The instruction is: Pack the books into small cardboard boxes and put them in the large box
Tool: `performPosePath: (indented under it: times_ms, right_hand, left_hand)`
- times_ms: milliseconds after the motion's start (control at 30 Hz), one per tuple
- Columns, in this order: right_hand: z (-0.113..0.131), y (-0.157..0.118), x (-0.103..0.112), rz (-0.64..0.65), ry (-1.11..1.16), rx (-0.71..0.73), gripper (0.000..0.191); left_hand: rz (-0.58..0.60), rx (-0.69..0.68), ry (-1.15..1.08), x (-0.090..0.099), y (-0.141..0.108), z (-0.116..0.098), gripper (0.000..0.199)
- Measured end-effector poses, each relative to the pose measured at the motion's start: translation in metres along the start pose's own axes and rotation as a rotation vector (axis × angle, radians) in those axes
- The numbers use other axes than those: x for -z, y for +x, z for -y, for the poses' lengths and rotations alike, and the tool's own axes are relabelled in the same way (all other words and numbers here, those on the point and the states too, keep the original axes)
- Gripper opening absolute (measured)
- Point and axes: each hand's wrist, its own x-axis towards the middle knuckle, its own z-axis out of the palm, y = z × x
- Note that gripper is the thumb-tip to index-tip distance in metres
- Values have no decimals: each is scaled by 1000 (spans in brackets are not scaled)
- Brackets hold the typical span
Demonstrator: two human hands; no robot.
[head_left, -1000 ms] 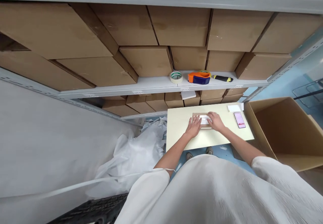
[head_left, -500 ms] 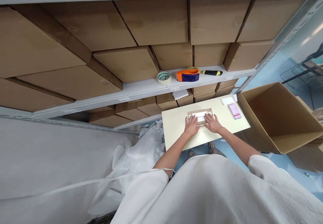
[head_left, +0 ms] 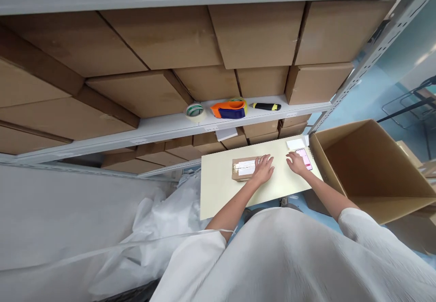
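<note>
A small brown cardboard box (head_left: 235, 175) with a white label (head_left: 245, 167) and shiny tape lies on the cream tabletop (head_left: 218, 193). My left hand (head_left: 263, 169) rests at the box's right end, fingers spread and touching it. Toward the right of the table, my right hand (head_left: 296, 163) is held over the surface with its fingers apart and slightly bent. It is beside a phone (head_left: 304, 158) with a pink lit screen and covers part of its left edge. Behind the phone lies a white paper piece (head_left: 294, 144).
A shelf (head_left: 170, 129) packed with cartons (head_left: 255, 34) stands behind the table. On it lie a tape roll (head_left: 195, 112), an orange-and-blue tape dispenser (head_left: 230, 110) and a utility knife (head_left: 266, 106). A large open carton (head_left: 371, 165) is at right, white plastic sheeting (head_left: 166, 225) at left.
My right hand has left the box and moved right to the phone. My left hand has shifted to the box's right end. The camera view has turned somewhat to the right.
</note>
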Motion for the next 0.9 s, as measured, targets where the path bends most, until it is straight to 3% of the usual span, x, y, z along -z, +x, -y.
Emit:
performPosePath:
  times_ms: [200,367,533,700,800,900]
  right_hand:
    - [-95,37,20,109,-34,-167,50]
    - [-142,71,23,225,-65,-225,59]
    - [-160,96,9,261,-20,-234,64]
    - [-159,114,-4,268,19,-289,64]
    - [-157,119,-2,269,13,-324,62]
    - [-157,118,8,182,77,-262,55]
  left_hand:
    - [45,54,-29,-36,54,-48,57]
    - [97,112,-55,-63,85,-70,57]
    - [165,149,-80,-77,113,-80,57]
    - [205,165,-93,-85,140,-83,58]
    - [222,183,-119,-88,153,-84,58]
    - [209,201,-161,-91,163,-86,57]
